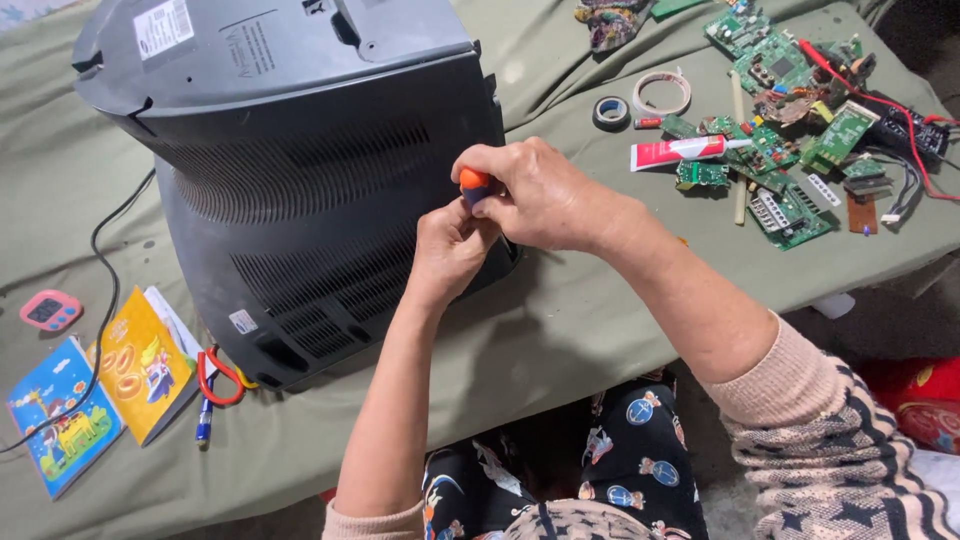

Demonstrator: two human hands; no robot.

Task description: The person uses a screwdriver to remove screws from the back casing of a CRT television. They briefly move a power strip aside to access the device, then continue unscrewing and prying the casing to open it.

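One television set [300, 170], two booklets [60, 415], two tape rolls [611, 112], one glue tube [680, 152], one timer [50, 310].

Matt grey plastic television casing [300, 150] on green cloth [560, 330].

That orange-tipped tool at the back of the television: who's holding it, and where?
The right hand grips the screwdriver around its orange handle end. The left hand sits just beneath; the shaft is hidden.

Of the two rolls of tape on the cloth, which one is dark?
The smaller roll of tape, lying left of the other; the bigger roll beside it is pale and thin.
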